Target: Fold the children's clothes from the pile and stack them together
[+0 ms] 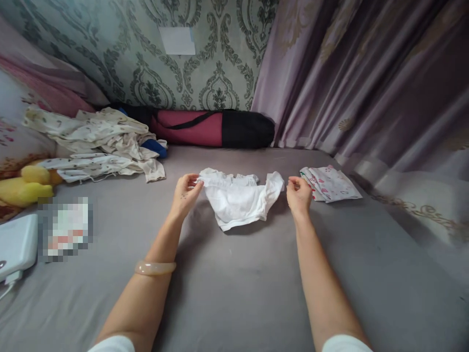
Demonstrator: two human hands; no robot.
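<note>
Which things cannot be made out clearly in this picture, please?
All in the head view:
Pixelated item: details, hidden by mosaic blocks.
White device: left end, cut off by the left edge.
Blue fabric: full shape, partly under crumpled printed clothes.
Folded printed cloth: left part, behind right hand.
White garment: exact type, lost in folds.

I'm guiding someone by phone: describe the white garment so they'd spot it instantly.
From the maroon-black bag by the wall, come nearer on the gray sheet. Between the left hand and right hand is the garment, plain white, unlike the printed folded cloth at right.
</note>
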